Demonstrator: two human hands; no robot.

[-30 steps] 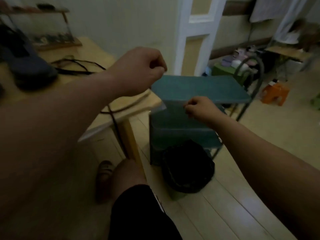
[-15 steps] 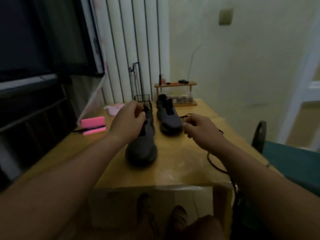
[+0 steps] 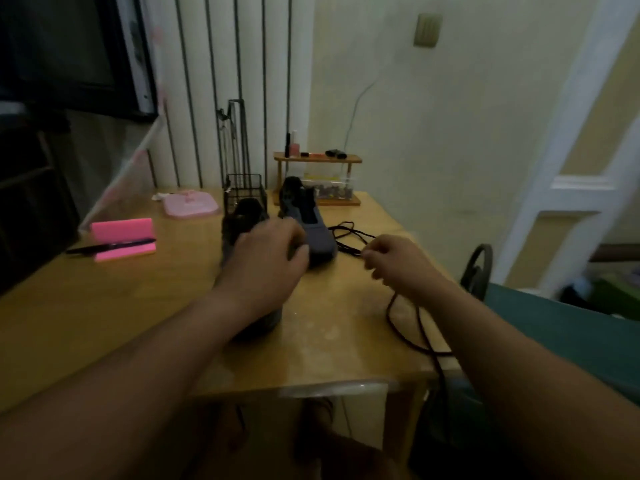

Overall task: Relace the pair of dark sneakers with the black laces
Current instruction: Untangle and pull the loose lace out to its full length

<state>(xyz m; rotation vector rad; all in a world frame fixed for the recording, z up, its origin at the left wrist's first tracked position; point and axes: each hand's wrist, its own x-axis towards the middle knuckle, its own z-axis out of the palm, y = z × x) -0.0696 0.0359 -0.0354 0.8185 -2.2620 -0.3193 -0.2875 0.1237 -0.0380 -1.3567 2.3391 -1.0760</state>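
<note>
Two dark sneakers stand side by side on the wooden table [image 3: 138, 317]. My left hand [image 3: 273, 261] lies over the near sneaker [image 3: 242, 220], fingers curled down onto its upper, hiding its middle. The far sneaker [image 3: 311, 223] sits just right of it, its tongue area open. My right hand [image 3: 394, 261] is to the right of the sneakers and pinches a black lace [image 3: 349, 234] between thumb and fingertips. That lace loops on the table toward the far sneaker. A second black strand [image 3: 405, 332] trails from under my right wrist over the table's right edge.
A pink stand [image 3: 121, 233] with a pen [image 3: 104, 247] is at the left, a pink pouch [image 3: 190, 206] behind it. A black wire basket [image 3: 244, 190] and a small wooden shelf [image 3: 317, 159] stand at the back. A green chair [image 3: 571, 327] is beside the table.
The view swung from the chair and floor back to the table. Both hands came to the sneakers; my left hand slid right over the near sneaker, my right hand holds the lace.
</note>
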